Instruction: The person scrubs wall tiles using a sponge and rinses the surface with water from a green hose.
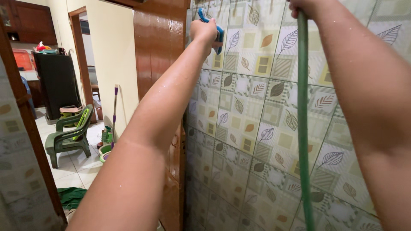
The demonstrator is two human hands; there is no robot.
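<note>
My left hand (pixel 204 31) is raised high and grips a blue scrub brush (pixel 218 33) pressed against the leaf-patterned tiled wall (pixel 252 128). At the top edge of the view my right hand (pixel 305 6) is closed around a green hose (pixel 303 128), which hangs straight down in front of the wall to the bottom of the frame. Both forearms are wet. The hose's end is out of view above.
A glossy brown wooden door (pixel 157 47) stands open left of the tiled wall. Beyond it lie a green plastic chair (pixel 68 134), a mop with a purple-banded handle (pixel 114 115), a small bucket (pixel 104 154), a dark cabinet (pixel 55 83) and a green cloth (pixel 70 196) on the floor.
</note>
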